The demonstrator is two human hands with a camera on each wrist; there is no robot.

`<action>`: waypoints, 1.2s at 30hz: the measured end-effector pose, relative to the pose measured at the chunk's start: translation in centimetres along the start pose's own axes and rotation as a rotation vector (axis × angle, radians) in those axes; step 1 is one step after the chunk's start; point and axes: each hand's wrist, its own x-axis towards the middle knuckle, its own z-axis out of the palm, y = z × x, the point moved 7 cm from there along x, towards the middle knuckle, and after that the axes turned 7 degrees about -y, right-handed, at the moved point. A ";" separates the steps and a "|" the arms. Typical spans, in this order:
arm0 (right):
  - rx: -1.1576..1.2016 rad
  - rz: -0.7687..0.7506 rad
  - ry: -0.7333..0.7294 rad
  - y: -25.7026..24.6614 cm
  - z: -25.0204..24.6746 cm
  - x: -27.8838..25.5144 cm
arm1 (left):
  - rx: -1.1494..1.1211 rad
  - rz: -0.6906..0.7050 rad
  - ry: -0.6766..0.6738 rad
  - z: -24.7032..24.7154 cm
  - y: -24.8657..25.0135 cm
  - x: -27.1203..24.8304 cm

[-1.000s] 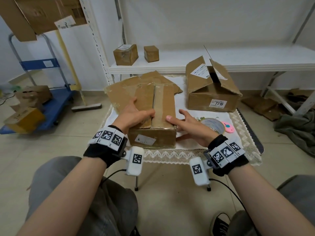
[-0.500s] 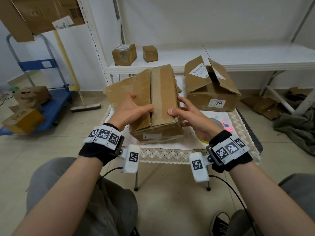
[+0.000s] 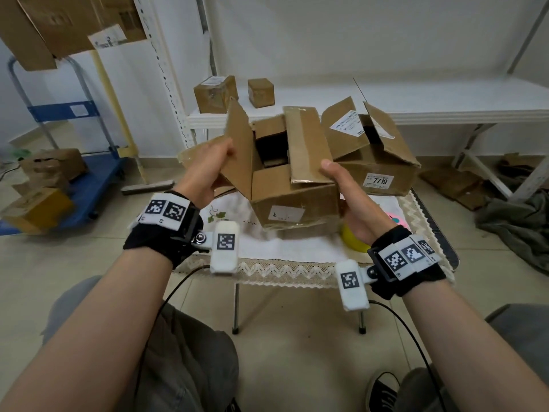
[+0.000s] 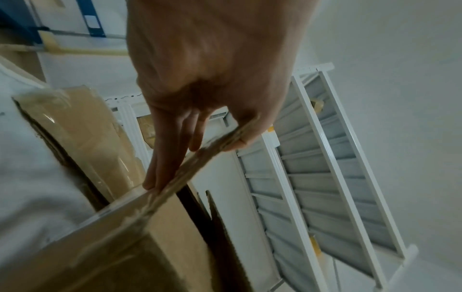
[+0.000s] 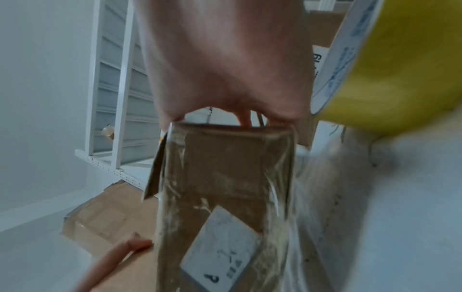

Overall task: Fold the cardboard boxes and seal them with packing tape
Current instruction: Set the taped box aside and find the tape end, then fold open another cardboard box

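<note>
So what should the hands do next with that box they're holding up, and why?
Probably fold the flaps shut. The left hand pinches one long flap standing open, the right hand holds the box by its other side, and the inside still shows. Flaps must lie flat before the yellow tape roll can seal them.

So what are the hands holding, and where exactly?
One cardboard box. The left hand pinches its raised left flap; the right hand grips its right side.
</note>
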 end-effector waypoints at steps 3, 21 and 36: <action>-0.003 0.016 -0.081 -0.5 0.5 0.2 | -0.016 0.008 -0.038 0.0 0.5 0.8; 0.346 0.055 0.065 -1.8 3.0 6.8 | -0.002 -0.157 0.097 -3.8 -5.1 9.7; 0.419 0.147 0.301 2.6 1.8 10.5 | -0.245 -0.314 0.341 -8.5 -13.5 13.4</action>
